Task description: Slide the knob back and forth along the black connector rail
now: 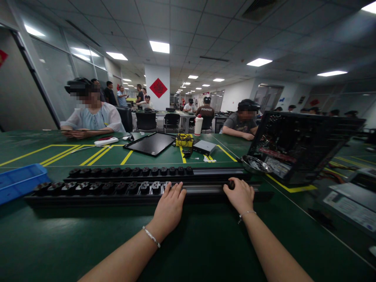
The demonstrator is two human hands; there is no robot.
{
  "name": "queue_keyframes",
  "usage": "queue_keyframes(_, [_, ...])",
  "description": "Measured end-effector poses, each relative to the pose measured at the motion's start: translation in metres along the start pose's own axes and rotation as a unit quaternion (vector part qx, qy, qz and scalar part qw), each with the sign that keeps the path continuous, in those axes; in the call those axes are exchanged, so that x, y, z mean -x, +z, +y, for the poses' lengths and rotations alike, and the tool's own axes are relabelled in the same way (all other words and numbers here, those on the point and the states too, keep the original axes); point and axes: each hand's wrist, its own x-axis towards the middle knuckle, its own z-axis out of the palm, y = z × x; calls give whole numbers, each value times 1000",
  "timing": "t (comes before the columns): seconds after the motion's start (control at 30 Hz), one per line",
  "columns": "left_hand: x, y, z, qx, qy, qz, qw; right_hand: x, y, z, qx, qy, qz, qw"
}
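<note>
Two long black power-track rails (117, 200) lie across the green table, one behind the other, each carrying a row of black round socket modules (120, 188) on its left part. My left hand (170, 209) lies over the near rail at the right end of its row, fingers stretched out and touching the last modules. To its right, my right hand (241, 196) pinches a small black round piece (231, 184) at the near rail. A bare silver channel (202, 189) of that rail shows between my hands.
A blue bin (23, 182) stands at left. An open computer case (293, 145), metal bowl (256, 164) and power supply (354, 199) are at right. Behind the rails lie a black panel (151, 143), yellow basket (184, 140) and grey drive (205, 147). Two people sit across.
</note>
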Motion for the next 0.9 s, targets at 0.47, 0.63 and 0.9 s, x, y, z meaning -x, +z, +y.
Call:
queue_keyframes(0.47, [0,0,1,-2,-3,-1,1000,1,1,0,2,-4,10,1000])
queue_keyframes(0.63, [0,-1,0,-2,1,4,1000,1,-1,-2,3,0,5,1000])
queue_keyframes(0.9, [0,0,0,1,1,2,1000,0,-3,-1,1,-1,2,1000])
